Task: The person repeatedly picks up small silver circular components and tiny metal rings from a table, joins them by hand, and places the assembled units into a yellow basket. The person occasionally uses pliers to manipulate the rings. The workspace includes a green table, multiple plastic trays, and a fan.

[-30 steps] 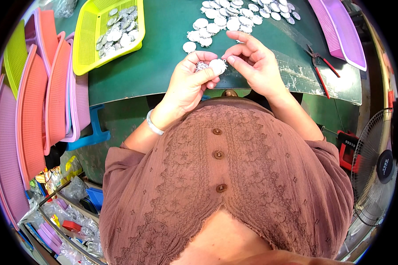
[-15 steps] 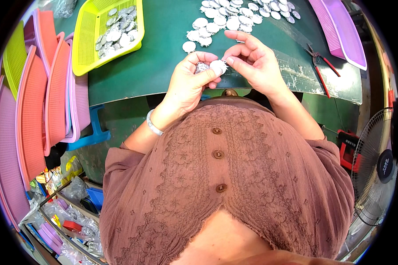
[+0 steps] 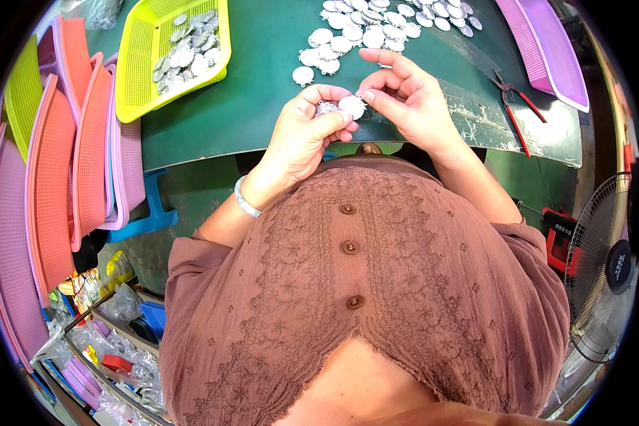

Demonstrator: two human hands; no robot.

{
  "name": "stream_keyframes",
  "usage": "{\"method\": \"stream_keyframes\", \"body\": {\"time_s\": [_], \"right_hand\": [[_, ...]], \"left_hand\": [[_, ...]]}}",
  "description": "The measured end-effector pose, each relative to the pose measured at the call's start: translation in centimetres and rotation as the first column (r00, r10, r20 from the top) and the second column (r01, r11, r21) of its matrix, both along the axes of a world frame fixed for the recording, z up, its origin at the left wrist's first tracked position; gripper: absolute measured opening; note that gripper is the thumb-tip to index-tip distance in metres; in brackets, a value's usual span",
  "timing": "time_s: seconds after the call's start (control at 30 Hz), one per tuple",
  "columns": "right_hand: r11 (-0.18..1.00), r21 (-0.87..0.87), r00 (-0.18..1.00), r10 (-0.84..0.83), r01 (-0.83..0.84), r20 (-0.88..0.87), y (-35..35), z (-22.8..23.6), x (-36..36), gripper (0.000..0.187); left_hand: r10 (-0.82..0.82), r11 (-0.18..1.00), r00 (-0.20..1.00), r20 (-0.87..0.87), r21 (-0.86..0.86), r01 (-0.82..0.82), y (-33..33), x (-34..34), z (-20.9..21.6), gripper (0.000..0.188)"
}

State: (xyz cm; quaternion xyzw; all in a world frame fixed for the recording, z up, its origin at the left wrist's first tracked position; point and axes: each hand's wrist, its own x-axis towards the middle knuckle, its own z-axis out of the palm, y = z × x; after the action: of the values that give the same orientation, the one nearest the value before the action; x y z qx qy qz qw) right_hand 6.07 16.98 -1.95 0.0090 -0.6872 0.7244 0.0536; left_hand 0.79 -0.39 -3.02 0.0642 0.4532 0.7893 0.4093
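My left hand (image 3: 307, 126) is closed round several round silver metal pendants, with one pendant (image 3: 351, 107) held out between thumb and fingers. Thumb and index finger of my right hand (image 3: 412, 103) pinch at the small loop on that pendant's edge; the other fingers are raised and curled. Beyond my hands, many similar pendants (image 3: 373, 35) lie loose in a spread pile on the green table (image 3: 213, 131). More grey discs (image 3: 192, 53) of the same kind rest in a yellow-green plastic basket (image 3: 136, 78) at the far left.
Red-handled pliers (image 3: 512, 110) lie on the table at the right, near a purple basket (image 3: 539, 53). Stacked orange and purple baskets (image 3: 50, 192) stand at the left. A fan (image 3: 603, 270) is at the right, beside a red and black box (image 3: 561, 241).
Almost nothing differs. The pendant between my hands has turned slightly and shows more of its face; both hands stay in place.
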Motion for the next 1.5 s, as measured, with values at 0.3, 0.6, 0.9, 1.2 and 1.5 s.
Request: {"method": "stream_keyframes", "body": {"time_s": [0.3,0.6,0.9,1.2,1.5], "right_hand": [[1.0,0.012,1.0,0.008,-0.008,0.004,0.1,0.1,-0.1,0.043],[1.0,-0.018,1.0,0.005,-0.004,0.007,0.0,0.0,-0.2,0.045],[0.999,-0.03,0.998,-0.012,0.014,0.068,0.1,-0.2,-0.4,0.042],[0.996,-0.083,0.992,0.022,-0.012,0.124,0.1,0.3,-0.2,0.038],[0.923,0.377,0.995,-0.053,0.079,-0.08,-0.3,-1.0,-2.2,0.045]], "left_hand": [[-0.017,1.0,1.0,0.018,-0.016,0.017,0.0,0.0,0.2,0.022],[-0.039,0.999,0.999,0.018,-0.003,0.039,0.0,0.0,0.0,0.022],[-0.058,0.998,0.996,0.069,0.039,0.055,-0.1,-0.2,-0.1,0.02],[-0.106,0.991,0.984,0.142,0.099,0.092,-0.4,-0.5,0.1,0.018],[-0.118,0.979,0.966,0.229,0.191,0.074,-1.4,-0.9,-0.5,0.011]]}}
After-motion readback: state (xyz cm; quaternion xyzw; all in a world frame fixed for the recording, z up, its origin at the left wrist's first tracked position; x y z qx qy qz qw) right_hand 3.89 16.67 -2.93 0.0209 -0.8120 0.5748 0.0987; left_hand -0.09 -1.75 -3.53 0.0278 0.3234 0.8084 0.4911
